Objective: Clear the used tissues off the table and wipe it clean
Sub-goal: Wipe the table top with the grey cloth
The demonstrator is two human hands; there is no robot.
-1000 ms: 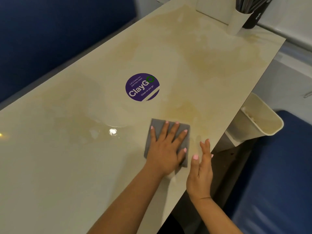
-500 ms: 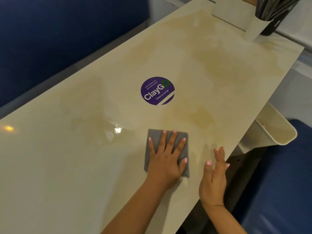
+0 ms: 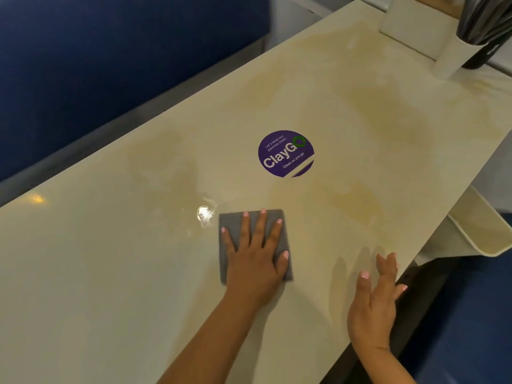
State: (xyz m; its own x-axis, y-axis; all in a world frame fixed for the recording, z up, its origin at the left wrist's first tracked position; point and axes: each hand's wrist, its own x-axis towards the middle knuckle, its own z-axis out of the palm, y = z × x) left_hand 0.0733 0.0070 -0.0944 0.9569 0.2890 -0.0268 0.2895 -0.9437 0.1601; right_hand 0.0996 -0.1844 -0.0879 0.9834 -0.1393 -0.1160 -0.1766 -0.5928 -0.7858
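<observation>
On the table (image 3: 110,273), left hand (image 3: 256,261) presses flat on grey cloth (image 3: 230,225) — right hand (image 3: 374,306) spread, hovering.

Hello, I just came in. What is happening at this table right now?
A person is wiping the table. The left hand presses flat, fingers spread, on a folded grey cloth, just below the round purple ClayGo sticker. The right hand is open at the table's right edge and holds nothing. No tissues are in view on the tabletop. A white bin hangs off that edge, and a cup of dark utensils stands at the far end.
</observation>
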